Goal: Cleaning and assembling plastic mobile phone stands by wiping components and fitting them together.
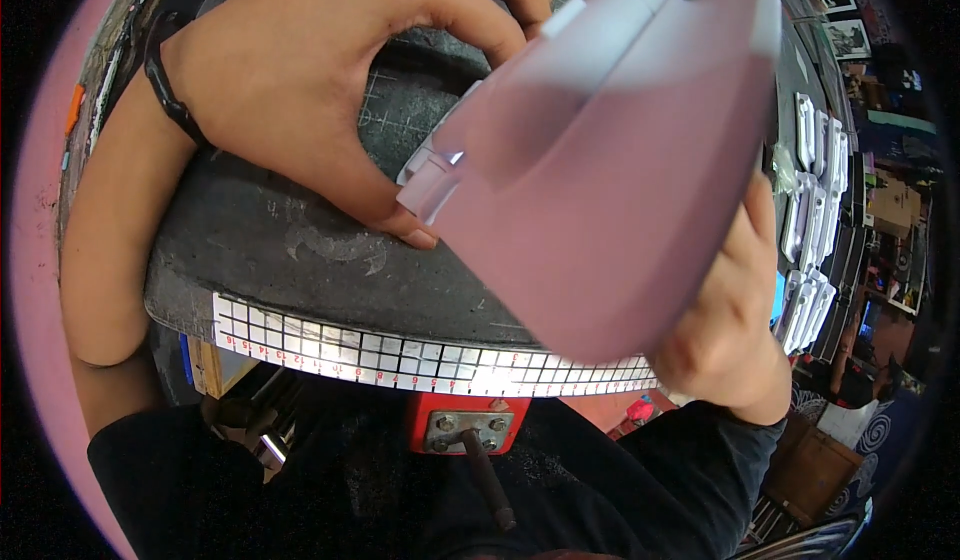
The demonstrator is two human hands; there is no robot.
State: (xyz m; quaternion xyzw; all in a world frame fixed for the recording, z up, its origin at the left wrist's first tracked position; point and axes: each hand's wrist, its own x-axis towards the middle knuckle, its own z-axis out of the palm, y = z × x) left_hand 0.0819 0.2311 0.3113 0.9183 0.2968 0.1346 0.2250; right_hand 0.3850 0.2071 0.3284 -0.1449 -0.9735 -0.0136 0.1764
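A smooth, curved plastic shell (600, 220), pale and pinkish with a whiter upper end, is tilted up above the dark tabletop. Clips or tabs (428, 188) stick out at its left edge. My left hand (310, 70) spans that left side, thumb at the tabs and fingers curled against the upper edge. A black band (172, 80) circles my left wrist. Gripping the shell's lower right side is my right hand (725, 320), its fingers partly hidden behind the plastic. The shell's far face cannot be seen, and its outline is slightly blurred.
The worn dark table (270, 230) has a gridded, numbered measuring strip (400, 355) along its near edge. Below it sits a red block with a bolted metal plate (468, 430) and a rod (490, 485). Several white plastic parts (812, 200) lie in rows at the right.
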